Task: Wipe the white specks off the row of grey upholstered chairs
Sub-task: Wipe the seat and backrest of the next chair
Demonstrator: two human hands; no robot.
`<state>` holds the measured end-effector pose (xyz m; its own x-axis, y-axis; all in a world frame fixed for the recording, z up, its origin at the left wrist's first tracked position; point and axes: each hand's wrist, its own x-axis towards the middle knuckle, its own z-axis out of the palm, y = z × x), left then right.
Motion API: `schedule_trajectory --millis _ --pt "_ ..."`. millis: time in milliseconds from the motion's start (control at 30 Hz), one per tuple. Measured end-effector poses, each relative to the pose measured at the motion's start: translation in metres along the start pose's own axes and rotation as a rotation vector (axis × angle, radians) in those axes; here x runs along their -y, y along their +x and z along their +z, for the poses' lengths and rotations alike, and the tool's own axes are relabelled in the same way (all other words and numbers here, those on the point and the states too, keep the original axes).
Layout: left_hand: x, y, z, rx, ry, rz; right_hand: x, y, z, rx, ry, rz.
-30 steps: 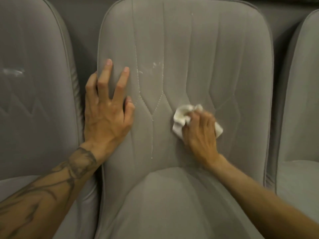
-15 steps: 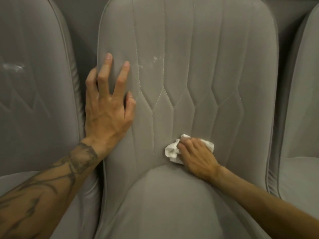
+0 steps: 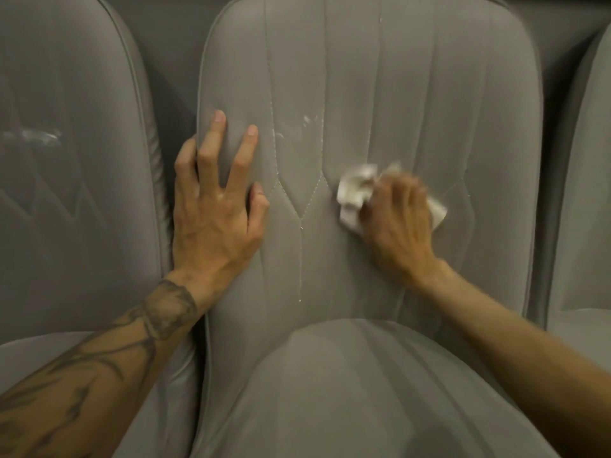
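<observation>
Specks: on middle chair back, above-left of cloth, which right hand grips bunched; left hand, left of cloth, fingers spread flat, lies nearer the specks but holds nothing.

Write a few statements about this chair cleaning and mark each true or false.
1. The right hand presses a crumpled white cloth against the middle grey upholstered chair. True.
2. The left hand holds a spray bottle. False: it rests open on that chair's backrest, holding nothing.
3. Some white specks show on the backrest above the cloth. True.
4. The left grey chair is spotless. False: a white smear marks its backrest.
</observation>
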<state>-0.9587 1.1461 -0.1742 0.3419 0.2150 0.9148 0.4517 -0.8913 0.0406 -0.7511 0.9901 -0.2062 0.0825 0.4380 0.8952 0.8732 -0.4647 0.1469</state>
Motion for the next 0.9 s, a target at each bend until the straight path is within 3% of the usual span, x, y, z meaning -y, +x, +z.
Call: schedule_trajectory --millis 133,200,267,333,467,533,667,733,833,900 --pt "0.001 0.001 0.000 -0.002 -0.022 0.002 0.020 0.077 -0.003 -0.315 -0.009 0.346" --pt "0.000 0.001 -0.001 0.002 -0.029 -0.003 0.040 0.061 -0.001 -0.207 0.017 0.262" --pt "-0.001 0.001 -0.001 0.005 -0.036 -0.006 0.045 0.035 -0.005 -0.054 0.026 0.049" --pt "-0.001 0.000 -0.002 0.008 -0.044 -0.008 0.030 0.052 -0.011 -0.041 0.010 -0.048" --pt "0.000 0.000 -0.001 0.005 -0.070 -0.017 0.028 0.125 -0.010 -0.286 0.019 0.191" --pt "0.001 0.001 0.000 0.002 -0.073 -0.008 0.050 0.120 -0.006 -0.329 0.046 0.290" --pt "0.001 0.001 0.001 0.002 -0.084 -0.007 0.052 0.081 -0.011 -0.093 0.055 -0.035" --pt "0.001 0.001 0.002 -0.007 -0.088 -0.008 0.035 0.110 -0.015 -0.141 -0.015 -0.079" --pt "0.000 0.001 0.002 -0.014 -0.094 -0.007 0.033 0.158 -0.014 -0.356 -0.012 0.195" --pt "0.000 0.001 0.002 -0.018 -0.100 -0.004 0.054 0.145 -0.010 -0.349 0.049 0.245"
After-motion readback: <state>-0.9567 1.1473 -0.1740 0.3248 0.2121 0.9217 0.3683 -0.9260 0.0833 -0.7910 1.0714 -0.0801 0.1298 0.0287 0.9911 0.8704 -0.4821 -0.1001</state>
